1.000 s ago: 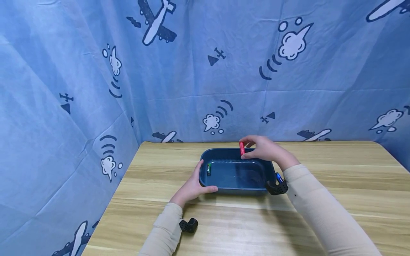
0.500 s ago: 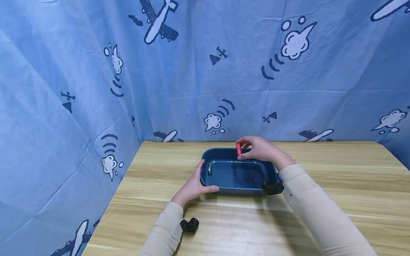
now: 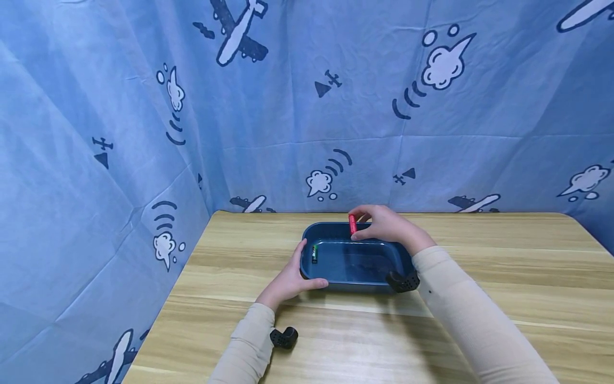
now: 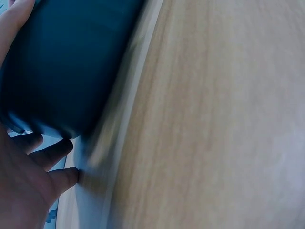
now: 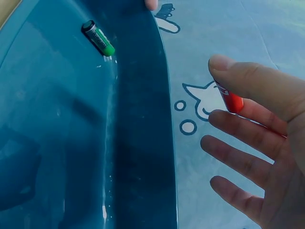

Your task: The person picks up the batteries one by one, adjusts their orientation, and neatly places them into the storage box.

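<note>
A dark blue plastic basin (image 3: pixel 355 261) stands on the table. My left hand (image 3: pixel 288 280) holds its left end, thumb along the front rim and fingers against the outer side; the left wrist view shows fingertips (image 4: pixel 62 148) at the basin's wall (image 4: pixel 66 67). My right hand (image 3: pixel 384 224) pinches a red battery (image 3: pixel 353 224) upright between thumb and fingers, above the basin's back wall. In the right wrist view, the thumb partly covers the red battery (image 5: pixel 232 100), and the other fingers are spread. A green and black battery (image 3: pixel 314 254) lies inside the basin at the left.
The wooden table (image 3: pixel 345 341) extends to both sides of the basin and in front of it. A blue curtain (image 3: pixel 268 106) with airplane prints hangs behind and at the left. Small black cameras (image 3: pixel 284 337) are worn on both wrists.
My right hand has moved left with the red battery, along the basin's back wall. A blue item right of the basin has become hidden behind my right wrist. The left hand keeps its hold.
</note>
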`<state>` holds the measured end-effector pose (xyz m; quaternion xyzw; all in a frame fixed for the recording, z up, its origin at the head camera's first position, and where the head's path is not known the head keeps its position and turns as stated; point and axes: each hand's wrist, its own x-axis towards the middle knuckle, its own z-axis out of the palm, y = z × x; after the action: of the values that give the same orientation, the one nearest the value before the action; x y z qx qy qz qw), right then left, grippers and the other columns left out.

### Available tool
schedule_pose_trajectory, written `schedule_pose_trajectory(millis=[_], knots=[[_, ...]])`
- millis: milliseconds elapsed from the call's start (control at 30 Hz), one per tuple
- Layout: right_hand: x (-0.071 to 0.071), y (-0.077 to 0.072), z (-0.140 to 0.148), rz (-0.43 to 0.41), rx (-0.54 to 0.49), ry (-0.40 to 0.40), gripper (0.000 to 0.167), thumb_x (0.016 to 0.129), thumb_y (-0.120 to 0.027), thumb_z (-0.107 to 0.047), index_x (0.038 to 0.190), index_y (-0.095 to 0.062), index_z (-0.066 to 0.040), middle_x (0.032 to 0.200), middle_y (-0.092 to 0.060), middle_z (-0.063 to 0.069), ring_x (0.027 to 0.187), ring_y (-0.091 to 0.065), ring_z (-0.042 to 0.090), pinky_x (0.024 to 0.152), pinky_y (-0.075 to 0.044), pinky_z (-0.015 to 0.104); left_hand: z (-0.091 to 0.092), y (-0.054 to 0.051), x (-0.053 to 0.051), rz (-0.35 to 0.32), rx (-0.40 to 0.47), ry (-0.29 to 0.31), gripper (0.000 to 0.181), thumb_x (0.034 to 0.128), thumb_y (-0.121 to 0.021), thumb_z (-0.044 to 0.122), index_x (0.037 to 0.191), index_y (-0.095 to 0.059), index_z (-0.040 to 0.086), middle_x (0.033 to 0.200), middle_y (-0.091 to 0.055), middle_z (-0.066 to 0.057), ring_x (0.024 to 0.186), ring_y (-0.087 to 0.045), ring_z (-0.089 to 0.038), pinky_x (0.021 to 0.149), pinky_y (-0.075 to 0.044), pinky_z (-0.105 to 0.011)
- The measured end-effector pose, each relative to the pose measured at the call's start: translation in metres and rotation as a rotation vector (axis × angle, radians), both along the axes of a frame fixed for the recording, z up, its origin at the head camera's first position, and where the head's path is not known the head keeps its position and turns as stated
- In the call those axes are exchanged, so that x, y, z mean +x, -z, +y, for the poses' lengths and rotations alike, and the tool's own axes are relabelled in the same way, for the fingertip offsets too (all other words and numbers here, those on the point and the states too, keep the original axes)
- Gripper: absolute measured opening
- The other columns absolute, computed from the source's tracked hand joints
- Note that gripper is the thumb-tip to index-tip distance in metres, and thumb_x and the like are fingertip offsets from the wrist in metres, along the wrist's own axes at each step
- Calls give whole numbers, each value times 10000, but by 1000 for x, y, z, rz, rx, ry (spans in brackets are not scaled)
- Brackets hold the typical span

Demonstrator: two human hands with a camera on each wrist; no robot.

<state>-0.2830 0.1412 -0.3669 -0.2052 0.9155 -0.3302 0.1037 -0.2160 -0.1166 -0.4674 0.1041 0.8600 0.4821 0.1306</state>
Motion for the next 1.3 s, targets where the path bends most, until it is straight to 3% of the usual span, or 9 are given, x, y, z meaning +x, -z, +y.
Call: schedule_pose_trajectory(millis=[600, 1300], knots=[[-2, 0, -14, -11, 20, 1, 602, 737, -789, -289, 1244, -551, -70, 1156, -581, 132, 1084, -523, 319, 850, -479, 438, 0, 0, -2, -14, 7, -6, 1049, 717, -754, 481, 1475, -39, 355, 1525, -155, -79, 1342, -239, -303, 1041, -230, -562], [-9, 8, -30, -52, 17, 0, 617, 730, -794, -292, 1259, -545, -95, 1146, -581, 118, 1074, -527, 304, 824, -500, 402, -2, 0, -2, 5, -6, 28, 1058, 732, -749, 467, 1482, -17, 325, 1520, -162, -96, 1328, -265, -302, 1042, -254, -535]])
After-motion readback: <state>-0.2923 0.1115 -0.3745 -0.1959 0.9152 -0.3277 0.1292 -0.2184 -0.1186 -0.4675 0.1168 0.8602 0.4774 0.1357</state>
